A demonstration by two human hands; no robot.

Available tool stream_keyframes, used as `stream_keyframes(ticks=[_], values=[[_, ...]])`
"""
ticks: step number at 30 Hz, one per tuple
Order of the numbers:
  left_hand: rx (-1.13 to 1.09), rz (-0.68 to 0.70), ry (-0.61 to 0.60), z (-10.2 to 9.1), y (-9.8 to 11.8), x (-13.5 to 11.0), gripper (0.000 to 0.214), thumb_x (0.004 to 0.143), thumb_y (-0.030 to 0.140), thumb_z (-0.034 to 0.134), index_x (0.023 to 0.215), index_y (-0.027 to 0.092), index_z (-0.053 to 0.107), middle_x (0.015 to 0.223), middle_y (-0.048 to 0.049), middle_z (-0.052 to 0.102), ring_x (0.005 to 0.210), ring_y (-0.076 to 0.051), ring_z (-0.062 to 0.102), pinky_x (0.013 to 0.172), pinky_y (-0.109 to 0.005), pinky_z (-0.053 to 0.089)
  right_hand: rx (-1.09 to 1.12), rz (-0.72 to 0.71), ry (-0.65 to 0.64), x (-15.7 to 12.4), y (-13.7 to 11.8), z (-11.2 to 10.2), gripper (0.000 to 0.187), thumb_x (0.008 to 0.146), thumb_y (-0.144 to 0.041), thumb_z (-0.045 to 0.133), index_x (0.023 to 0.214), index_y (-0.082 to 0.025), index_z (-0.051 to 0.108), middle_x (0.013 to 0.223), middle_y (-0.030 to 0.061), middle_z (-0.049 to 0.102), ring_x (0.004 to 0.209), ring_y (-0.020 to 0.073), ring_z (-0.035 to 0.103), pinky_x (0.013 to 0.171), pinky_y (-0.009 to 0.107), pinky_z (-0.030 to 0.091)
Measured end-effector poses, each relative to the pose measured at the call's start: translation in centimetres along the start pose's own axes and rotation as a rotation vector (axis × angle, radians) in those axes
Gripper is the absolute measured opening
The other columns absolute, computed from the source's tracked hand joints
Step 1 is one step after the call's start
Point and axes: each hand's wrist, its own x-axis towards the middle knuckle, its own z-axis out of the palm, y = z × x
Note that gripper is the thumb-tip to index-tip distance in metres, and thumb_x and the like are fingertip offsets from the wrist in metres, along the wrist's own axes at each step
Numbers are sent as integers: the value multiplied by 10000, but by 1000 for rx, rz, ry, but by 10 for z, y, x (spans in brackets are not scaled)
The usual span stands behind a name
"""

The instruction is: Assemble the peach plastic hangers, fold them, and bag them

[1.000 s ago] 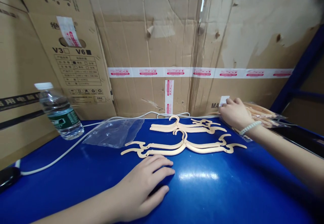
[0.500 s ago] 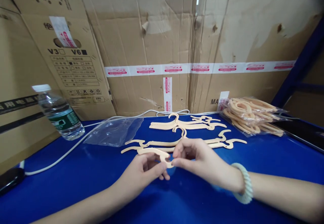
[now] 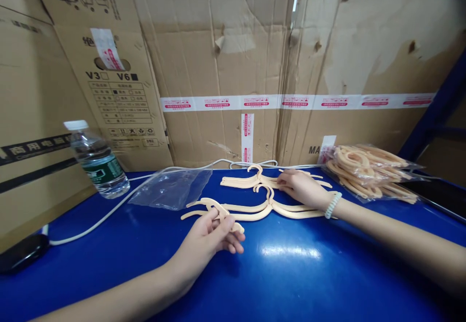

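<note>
My left hand (image 3: 211, 237) grips a cream plastic hanger piece (image 3: 223, 211) near the middle of the blue table (image 3: 298, 283), fingers curled round it. My right hand (image 3: 303, 187), with a pale bead bracelet on its wrist, rests on the far pile of flat cream hangers (image 3: 251, 182), fingers closed on one of them. A nearer pile of hangers (image 3: 255, 209) lies between the two hands. A clear bag full of hanger pieces (image 3: 367, 169) lies at the right.
An empty clear plastic bag (image 3: 171, 189) lies left of the hangers. A water bottle (image 3: 97, 161) stands at the left. A white cable (image 3: 109, 210) runs to a black device (image 3: 20, 254). Cardboard boxes (image 3: 225, 64) wall the back. A dark tablet (image 3: 437, 193) lies far right.
Half a second ago both hands held one hanger piece together in front. Now my right hand has let go and reached back to the far pile; my left hand keeps the piece.
</note>
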Motion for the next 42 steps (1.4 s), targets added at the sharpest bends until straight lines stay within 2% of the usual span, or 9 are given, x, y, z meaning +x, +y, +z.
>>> stream_keyframes(ticks=[4, 8, 14, 18, 22, 28, 32, 37, 42], values=[[-56, -2, 48, -3, 4, 1, 454, 705, 513, 815, 789, 154, 550, 729, -24, 701, 615, -134, 645, 608, -259, 455, 12, 27, 15, 2, 0, -1, 82, 836, -152, 576, 781, -163, 636, 799, 83, 688, 747, 211, 634, 688, 318, 478], [-110, 20, 117, -6, 17, 0, 433, 695, 465, 841, 772, 160, 544, 719, 1, 677, 628, -108, 606, 638, -247, 447, 76, 55, 70, 0, -4, -23, 77, 880, -213, 528, 833, -183, 581, 769, 57, 689, 697, 195, 645, 639, 300, 482], [-104, 92, 142, -13, 27, 3, 385, 681, 378, 871, 753, 162, 561, 697, 26, 614, 654, -100, 551, 664, -234, 438, 377, 69, 158, -41, -16, -52, 222, 915, -392, 552, 1013, -201, 609, 931, 83, 724, 825, 227, 685, 724, 349, 563], [-81, 113, 174, -19, 20, 4, 289, 709, 336, 857, 757, 152, 640, 729, 24, 578, 689, -99, 518, 694, -225, 436, 412, 60, 182, -71, -27, -43, 215, 934, -357, 564, 1076, -226, 659, 978, 77, 723, 861, 226, 683, 717, 337, 569], [-140, 83, 167, -23, 11, 3, 266, 716, 334, 856, 754, 157, 661, 757, 15, 583, 706, -102, 512, 710, -229, 438, 373, -24, 189, -84, -35, -35, 172, 954, -262, 536, 1085, -265, 647, 974, 50, 715, 882, 201, 679, 721, 296, 553], [-196, -7, 63, -23, 4, 0, 198, 800, 337, 794, 823, 199, 653, 990, -1, 618, 898, -134, 567, 807, -273, 464, 347, -83, 273, -90, -36, -32, 208, 935, -200, 543, 1103, -306, 605, 991, 24, 721, 887, 199, 693, 783, 299, 547], [-279, -57, 2, -20, 7, -3, 208, 786, 323, 809, 811, 190, 651, 945, -1, 645, 825, -129, 614, 811, -280, 481, 330, -69, 263, -92, -36, -29, 248, 925, -181, 549, 1119, -330, 589, 1005, 16, 719, 900, 206, 691, 790, 310, 541], [-313, -116, 51, -13, 15, -5, 204, 760, 264, 832, 763, 157, 659, 875, -7, 646, 790, -123, 626, 836, -266, 500, 314, -72, 273, -92, -38, -30, 220, 918, -197, 558, 1099, -309, 615, 986, 30, 721, 872, 218, 694, 749, 322, 549], [-347, -167, 104, -12, 17, -7, 187, 761, 217, 823, 746, 152, 649, 904, -23, 667, 790, -138, 654, 833, -268, 525, 281, -108, 312, -92, -41, -31, 220, 910, -159, 574, 1084, -289, 607, 969, 5, 706, 835, 164, 682, 731, 253, 528]])
